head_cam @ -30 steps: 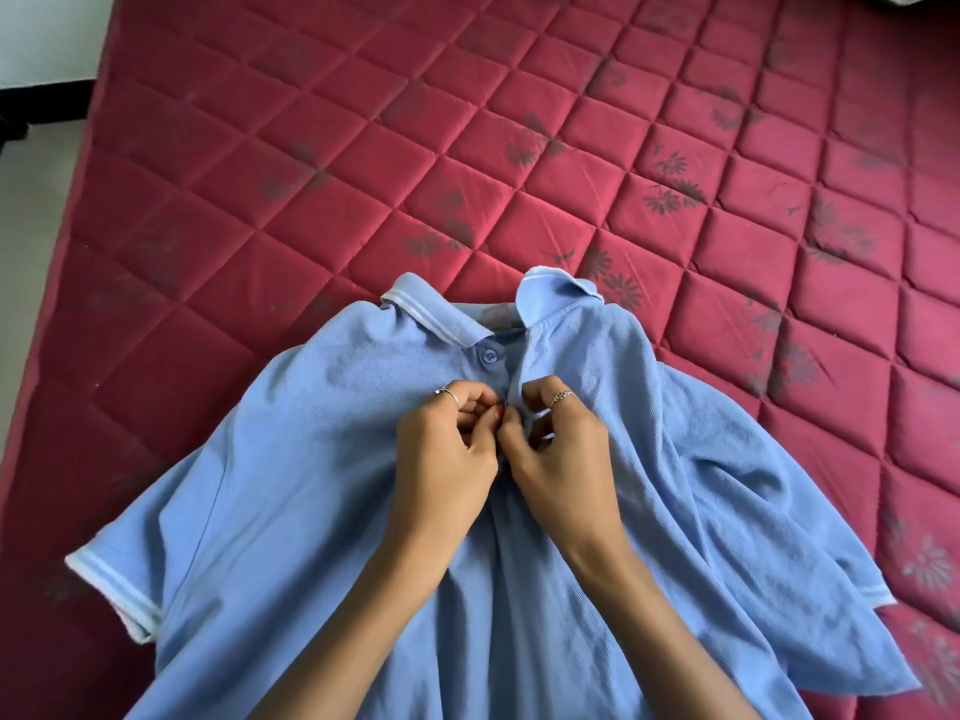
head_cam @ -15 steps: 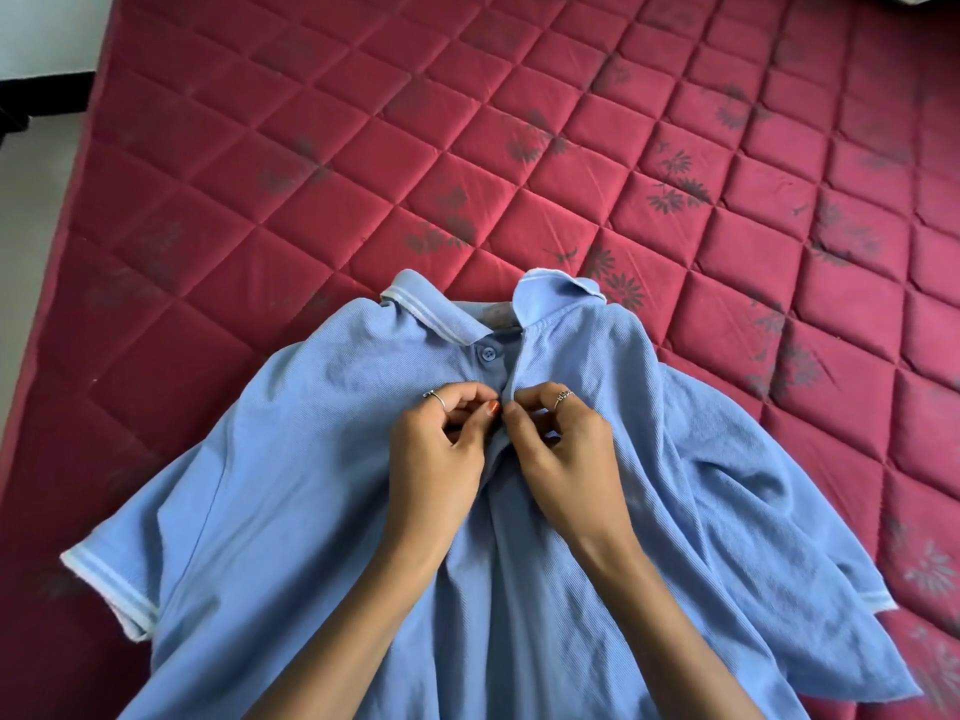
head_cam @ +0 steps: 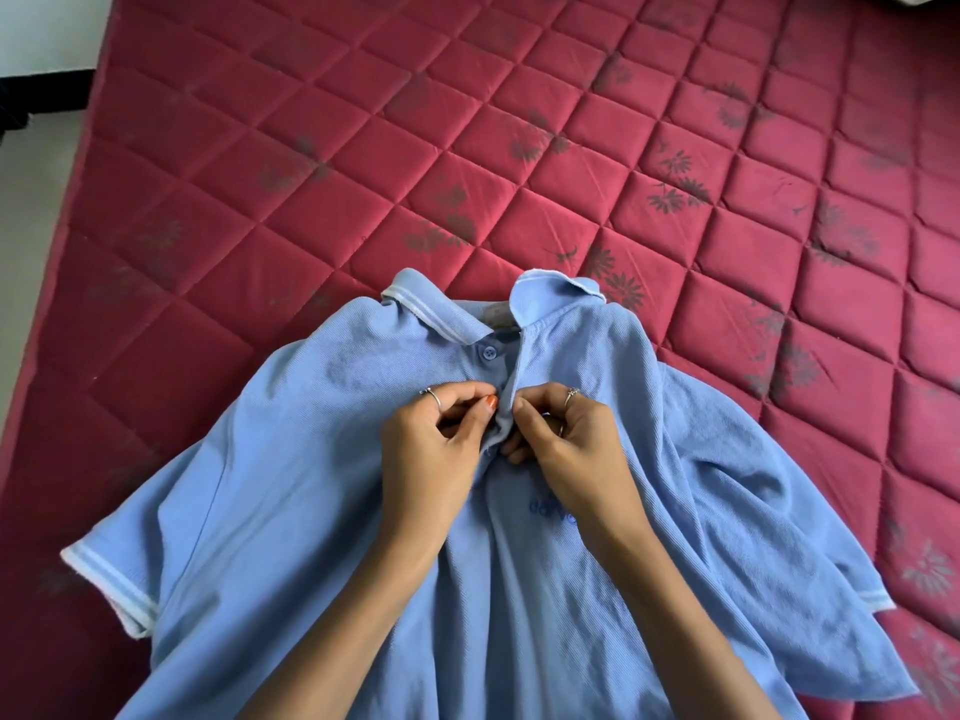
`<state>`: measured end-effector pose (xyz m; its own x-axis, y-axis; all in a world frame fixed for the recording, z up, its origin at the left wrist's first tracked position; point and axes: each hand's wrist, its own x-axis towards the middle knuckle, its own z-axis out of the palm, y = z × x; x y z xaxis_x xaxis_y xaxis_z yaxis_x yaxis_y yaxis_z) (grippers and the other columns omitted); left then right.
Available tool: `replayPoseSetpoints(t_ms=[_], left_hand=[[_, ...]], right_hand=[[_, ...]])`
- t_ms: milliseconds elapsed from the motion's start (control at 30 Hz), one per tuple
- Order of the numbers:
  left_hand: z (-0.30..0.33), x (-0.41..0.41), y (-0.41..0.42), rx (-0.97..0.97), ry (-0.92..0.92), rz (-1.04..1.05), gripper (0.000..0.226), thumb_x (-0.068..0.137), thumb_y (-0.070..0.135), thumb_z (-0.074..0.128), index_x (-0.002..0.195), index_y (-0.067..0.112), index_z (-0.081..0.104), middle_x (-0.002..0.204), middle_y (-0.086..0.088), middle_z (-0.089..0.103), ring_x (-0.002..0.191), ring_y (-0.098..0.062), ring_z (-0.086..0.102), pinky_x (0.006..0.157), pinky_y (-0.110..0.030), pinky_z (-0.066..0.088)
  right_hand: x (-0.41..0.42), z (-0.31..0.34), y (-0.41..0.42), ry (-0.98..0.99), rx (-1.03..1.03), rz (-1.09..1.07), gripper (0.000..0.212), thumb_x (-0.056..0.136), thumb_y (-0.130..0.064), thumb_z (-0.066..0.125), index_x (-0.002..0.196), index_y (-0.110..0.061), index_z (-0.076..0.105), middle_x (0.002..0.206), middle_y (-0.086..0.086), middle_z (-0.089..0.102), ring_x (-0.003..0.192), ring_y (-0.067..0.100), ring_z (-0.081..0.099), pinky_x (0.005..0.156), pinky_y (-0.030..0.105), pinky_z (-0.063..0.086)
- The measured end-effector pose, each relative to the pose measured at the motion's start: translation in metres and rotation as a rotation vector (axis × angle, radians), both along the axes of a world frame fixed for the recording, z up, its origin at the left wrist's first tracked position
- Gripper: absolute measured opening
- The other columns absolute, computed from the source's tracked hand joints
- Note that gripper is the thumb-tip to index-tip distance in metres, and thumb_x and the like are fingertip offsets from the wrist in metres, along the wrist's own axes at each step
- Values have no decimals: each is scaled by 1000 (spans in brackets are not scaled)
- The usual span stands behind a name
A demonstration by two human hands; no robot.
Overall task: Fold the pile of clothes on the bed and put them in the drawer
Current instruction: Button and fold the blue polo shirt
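A light blue polo shirt (head_cam: 311,511) lies front-up on the red quilted bed (head_cam: 363,148), filling the lower half of the frame, its collar (head_cam: 441,317) toward the centre and its white-edged sleeves out at lower left and lower right. Both hands meet at the placket just below the collar. The left hand (head_cam: 431,449) pinches the button side of the placket between thumb and curled fingers; the right hand (head_cam: 566,449) pinches the opposite flap the same way, fingers curled tight on the cloth. The top button (head_cam: 488,352) sits open and in plain sight above the knuckles.

Over the last second the hands have stayed at the same spot on the placket, with only small shifts: the thumbs have drawn slightly apart and a strip of placket now stands up between them, where before the thumbs were nearly touching. The shirt itself has barely moved on the bed. That reads as work on the lower button, either being pushed through its hole or just done; the button itself is hidden behind the fingers, so I cannot tell which.

For the task, this is still preparation: no fold has been made, the right side of the shirt is rumpled toward the lower right, and no drawer or other clothes are in view. Once the placket is closed, the shirt probably wants smoothing flat before folding
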<state>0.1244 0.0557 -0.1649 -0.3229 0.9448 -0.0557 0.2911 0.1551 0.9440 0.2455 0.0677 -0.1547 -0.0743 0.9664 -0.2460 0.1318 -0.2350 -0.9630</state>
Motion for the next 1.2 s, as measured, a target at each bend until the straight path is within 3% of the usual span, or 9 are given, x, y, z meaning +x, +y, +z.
replayPoseSetpoints(t_ms=[167, 333, 467, 733, 867, 967, 1033, 1200], left_hand=[[2, 0, 0, -36, -27, -9, 12, 87, 8, 65, 94, 13, 74, 78, 15, 70, 71, 4, 66, 69, -12, 51], [8, 5, -3, -29, -117, -33, 10, 84, 16, 70, 78, 22, 67, 68, 10, 70, 64, 1, 65, 62, -13, 50], [5, 5, -2, -38, -98, -18, 8, 84, 14, 70, 81, 17, 63, 73, 6, 69, 67, -5, 65, 64, -17, 52], [-1, 2, 0, -106, -266, 45, 7, 88, 9, 64, 83, 8, 60, 70, -6, 68, 55, -9, 58, 54, -21, 48], [-2, -1, 2, -127, -328, 56, 10, 88, 7, 64, 81, 10, 58, 69, -2, 67, 55, -4, 56, 57, -21, 48], [-4, -1, 3, -131, -347, 47, 13, 89, 6, 63, 80, 12, 57, 70, -3, 66, 57, -2, 57, 59, -18, 47], [-5, -1, 4, -127, -351, 42, 14, 88, 5, 63, 79, 13, 56, 73, -4, 67, 60, -4, 59, 61, -18, 48], [-4, -3, 4, -132, -408, 33, 12, 88, 4, 63, 81, 11, 57, 82, -14, 70, 67, -10, 62, 63, -19, 50]], right_hand=[[0, -1, 0, 2, -25, 1, 10, 90, -5, 62, 80, -4, 61, 56, -1, 62, 51, 11, 56, 56, 25, 50], [-4, 0, -4, -122, 23, -24, 13, 90, -13, 64, 78, -9, 59, 58, 4, 63, 53, 13, 57, 55, 31, 49], [-9, 3, -8, -246, 136, 2, 15, 90, -11, 61, 77, -6, 56, 57, 3, 59, 48, 6, 47, 47, 18, 39], [-12, 2, -12, -345, 203, 55, 18, 88, -10, 62, 74, -15, 52, 59, -7, 59, 53, 8, 54, 51, 14, 38], [-14, 4, -12, -281, 203, 47, 16, 89, -8, 62, 77, -11, 52, 52, -13, 52, 50, 4, 52, 50, 10, 35], [-14, 5, -12, -170, 146, 35, 14, 90, -8, 60, 79, -8, 51, 52, -12, 57, 48, 3, 52, 50, 14, 39], [-12, 6, -10, -72, 74, 16, 15, 91, -8, 60, 79, -9, 51, 54, -7, 60, 50, 6, 55, 53, 23, 46], [-10, 6, -6, 99, -51, -37, 12, 92, -4, 58, 82, -5, 52, 57, 5, 59, 47, 11, 53, 48, 23, 45]])
